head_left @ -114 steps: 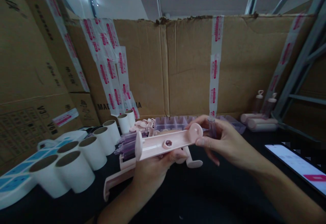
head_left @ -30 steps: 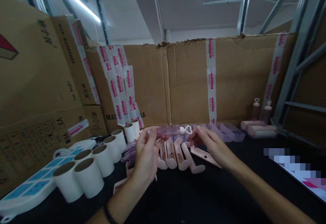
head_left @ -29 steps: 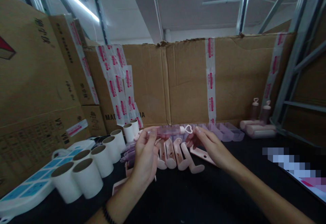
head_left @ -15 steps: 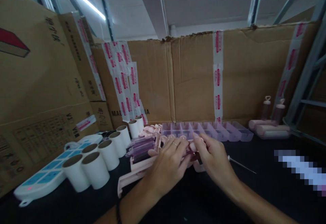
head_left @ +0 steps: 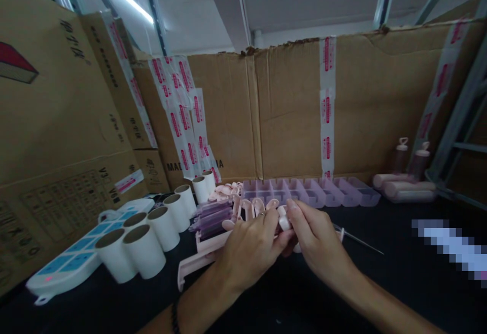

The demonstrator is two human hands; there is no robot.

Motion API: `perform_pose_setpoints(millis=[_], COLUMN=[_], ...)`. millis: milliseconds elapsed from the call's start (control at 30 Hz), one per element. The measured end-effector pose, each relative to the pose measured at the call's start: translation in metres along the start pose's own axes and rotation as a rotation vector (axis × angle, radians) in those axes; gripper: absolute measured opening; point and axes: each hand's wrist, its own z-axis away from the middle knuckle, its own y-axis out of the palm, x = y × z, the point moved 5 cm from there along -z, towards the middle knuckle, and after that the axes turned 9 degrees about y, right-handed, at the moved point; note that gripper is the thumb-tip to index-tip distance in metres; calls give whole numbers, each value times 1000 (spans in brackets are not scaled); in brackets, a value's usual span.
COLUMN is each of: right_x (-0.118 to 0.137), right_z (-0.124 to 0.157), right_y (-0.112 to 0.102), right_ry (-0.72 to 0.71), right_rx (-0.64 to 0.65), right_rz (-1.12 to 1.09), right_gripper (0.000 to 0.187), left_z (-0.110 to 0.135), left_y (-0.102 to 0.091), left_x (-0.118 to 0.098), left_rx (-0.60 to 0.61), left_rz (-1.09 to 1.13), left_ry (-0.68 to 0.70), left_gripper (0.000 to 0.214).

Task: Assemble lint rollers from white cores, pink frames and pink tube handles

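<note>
My left hand point(head_left: 249, 245) and my right hand point(head_left: 321, 240) meet at the middle of the black table, fingers closed around a small pale pink plastic piece point(head_left: 283, 221). Two rounded white-pink ends of it show between the fingertips; the rest is hidden. Just behind the hands lie pink spoon-shaped parts point(head_left: 258, 206) and a compartmented translucent purple tray point(head_left: 312, 194). Left of my left hand are stacked purple translucent strips point(head_left: 213, 217), a pink frame point(head_left: 213, 243) and a long pink bar point(head_left: 196, 264). A thin metal rod point(head_left: 363, 242) lies beyond my right hand.
Several white cylinders point(head_left: 144, 250) stand at the left beside a white-and-blue power strip point(head_left: 68, 268). Pink-capped bottles point(head_left: 409, 189) stand and lie at the back right. Cardboard walls point(head_left: 289, 111) enclose the back and left. A pixelated patch covers something at right.
The pink piece has turned between my fingers, so its rounded ends show more plainly. My right fingertips have shifted slightly. The view has tilted a little.
</note>
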Motion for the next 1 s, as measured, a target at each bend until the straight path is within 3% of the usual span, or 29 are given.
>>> perform_pose_setpoints(millis=[167, 367, 533, 700, 867, 1000], right_x=[-3, -4, -1, -3, -12, -11], right_z=[-1, 1, 4, -3, -14, -16], right_y=[5, 4, 6, -5, -26, -30], right_ry=[19, 34, 43, 86, 149, 108], right_rx=[96, 166, 188, 28, -129, -120], right_rz=[-61, -77, -91, -220, -241, -103], right_gripper=[43, 44, 45, 48, 49, 50], left_z=[0, -1, -3, -10, -19, -16], left_y=[3, 4, 1, -16, -52, -66], left_x=[3, 3, 2, 6, 55, 105], left_rx=[170, 336, 357, 334, 153, 197], left_rz=[-25, 156, 293, 225, 65, -113], left_ry=[28, -81, -59, -96, -283, -316], left_gripper=[32, 38, 47, 35, 24, 19])
